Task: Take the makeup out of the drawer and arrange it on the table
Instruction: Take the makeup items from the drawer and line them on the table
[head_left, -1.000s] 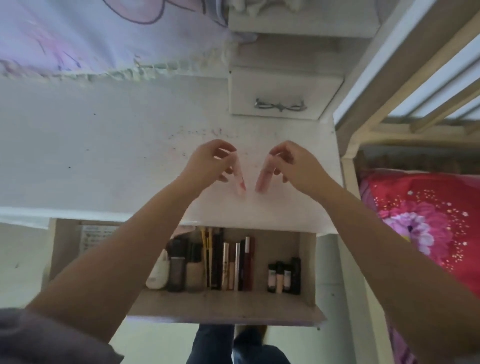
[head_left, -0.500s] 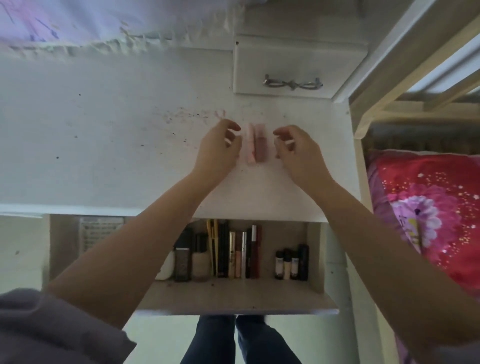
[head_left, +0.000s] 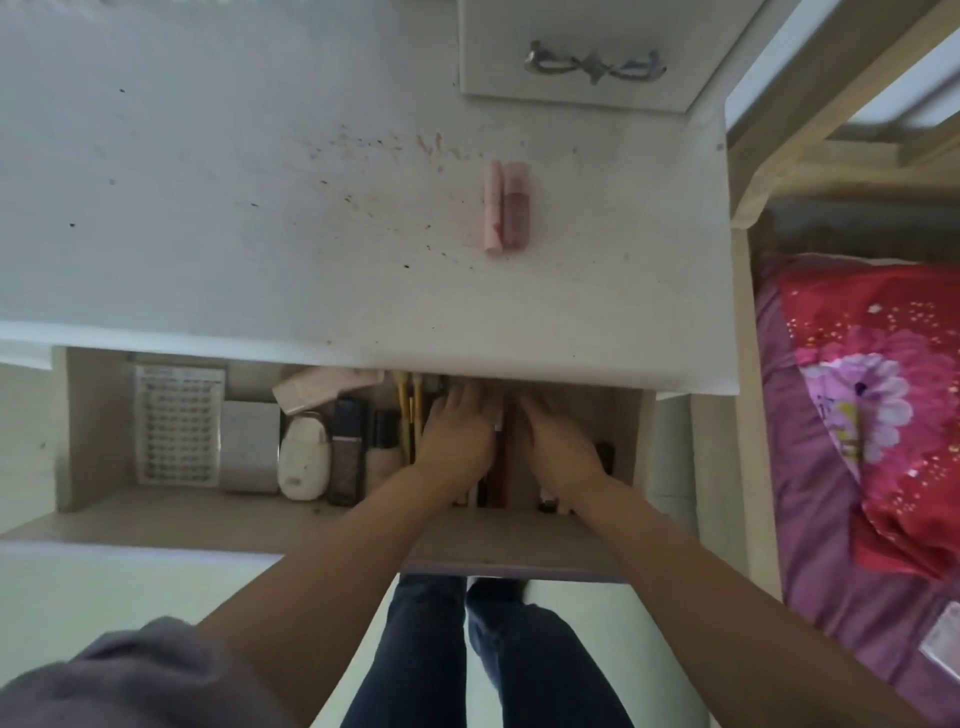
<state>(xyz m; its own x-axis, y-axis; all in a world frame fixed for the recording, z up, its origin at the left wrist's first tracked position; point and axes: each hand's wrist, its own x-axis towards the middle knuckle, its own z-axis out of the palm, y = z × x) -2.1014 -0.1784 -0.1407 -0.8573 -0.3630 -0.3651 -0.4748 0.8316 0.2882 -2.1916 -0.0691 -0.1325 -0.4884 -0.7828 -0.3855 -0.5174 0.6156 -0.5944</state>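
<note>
Two pink makeup tubes lie side by side on the white table (head_left: 260, 208): a pale one (head_left: 492, 208) and a darker one (head_left: 517, 205). Below the table edge the drawer (head_left: 208, 519) is pulled out. My left hand (head_left: 457, 436) and my right hand (head_left: 561, 447) both reach into its right half, fingers stretched flat over the upright makeup sticks. A dark red tube (head_left: 501, 467) stands between the hands. Their fingertips lie in shadow under the table edge. Yellow pencils (head_left: 408, 410) stand just left of my left hand.
The drawer's left half holds a gridded tray (head_left: 176, 423), a white box (head_left: 250, 447), a white oval case (head_left: 304, 457), a dark bottle (head_left: 347, 452) and a pink carton (head_left: 327, 389). A small drawer with a metal handle (head_left: 592, 65) sits at the table's back. A bed with a floral pillow (head_left: 883, 389) borders the right.
Both hands let go of the two pink tubes on the table and came back down into the open drawer. The tubes now lie alone, side by side.
</note>
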